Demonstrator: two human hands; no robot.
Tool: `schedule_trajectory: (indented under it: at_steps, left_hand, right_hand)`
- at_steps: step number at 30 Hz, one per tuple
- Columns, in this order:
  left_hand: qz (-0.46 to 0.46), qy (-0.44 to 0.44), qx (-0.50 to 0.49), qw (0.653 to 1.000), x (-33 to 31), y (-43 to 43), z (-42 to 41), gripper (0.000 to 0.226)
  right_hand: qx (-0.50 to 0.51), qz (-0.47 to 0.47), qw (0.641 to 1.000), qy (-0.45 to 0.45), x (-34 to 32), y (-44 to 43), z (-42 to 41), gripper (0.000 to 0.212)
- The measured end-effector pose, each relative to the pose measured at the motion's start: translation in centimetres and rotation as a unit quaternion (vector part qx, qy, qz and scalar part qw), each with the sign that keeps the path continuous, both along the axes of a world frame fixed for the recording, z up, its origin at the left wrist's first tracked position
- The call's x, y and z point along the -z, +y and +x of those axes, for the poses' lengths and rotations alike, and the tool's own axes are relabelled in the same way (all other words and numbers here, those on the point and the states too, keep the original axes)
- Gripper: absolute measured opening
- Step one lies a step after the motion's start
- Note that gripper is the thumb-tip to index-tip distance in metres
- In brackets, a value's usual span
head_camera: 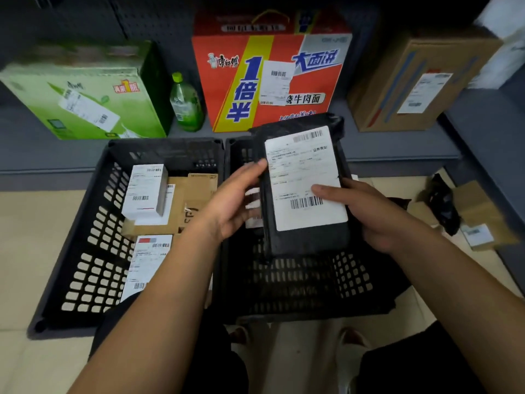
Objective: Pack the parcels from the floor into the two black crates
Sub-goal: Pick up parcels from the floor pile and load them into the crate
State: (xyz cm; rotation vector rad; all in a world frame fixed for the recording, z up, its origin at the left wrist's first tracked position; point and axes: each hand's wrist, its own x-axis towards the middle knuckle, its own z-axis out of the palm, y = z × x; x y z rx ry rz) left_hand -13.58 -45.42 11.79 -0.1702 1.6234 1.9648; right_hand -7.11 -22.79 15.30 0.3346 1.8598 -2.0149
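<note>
Black parcel (306,243) over roomy right crate (298,280)

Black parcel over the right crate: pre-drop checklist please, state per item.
1. Grip: left hand and right hand both hold the black parcel, thumbs on top: ok.
2. Position: parcel is above the right crate: ok.
3. Label faces up: ok.
4. Landing spot: crate floor under the parcel is hidden: cannot tell.
5. Crate choice: the left crate holds several parcels, while the right one shows bare floor at its near end: ok.
6. Floor cleared: floor parcels lie to the right: not ok.
</note>
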Motion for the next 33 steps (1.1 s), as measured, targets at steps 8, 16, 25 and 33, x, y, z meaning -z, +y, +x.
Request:
schedule_trajectory:
  at_steps: [8,16,25,33]
  left_hand:
    - [-0.542,0.005,0.02,0.84,10.0,-1.2,2.2,0.1]
    - [-0.635,0.151,-0.036,0.756,14.9,-1.3,3.0,0.072]
    - [-0.653,0.181,-0.076,0.732,16.7,-1.3,2.8,0.076]
    - [-0.657,0.182,-0.074,0.727,17.0,-1.5,2.8,0.076]
  right_hand:
    - [0.034,0.277,0.956,-0.087,10.0,0.1,0.6,0.037]
    - [0.03,0.103,0.941,-0.322,23.0,-2.4,1.0,0.064]
    - [-0.095,0.104,0.928,-0.344,28.6,-4.3,-2.2,0.047]
    - [-0.136,0.063,0.907,-0.394,30.4,-5.9,-1.6,0.048]
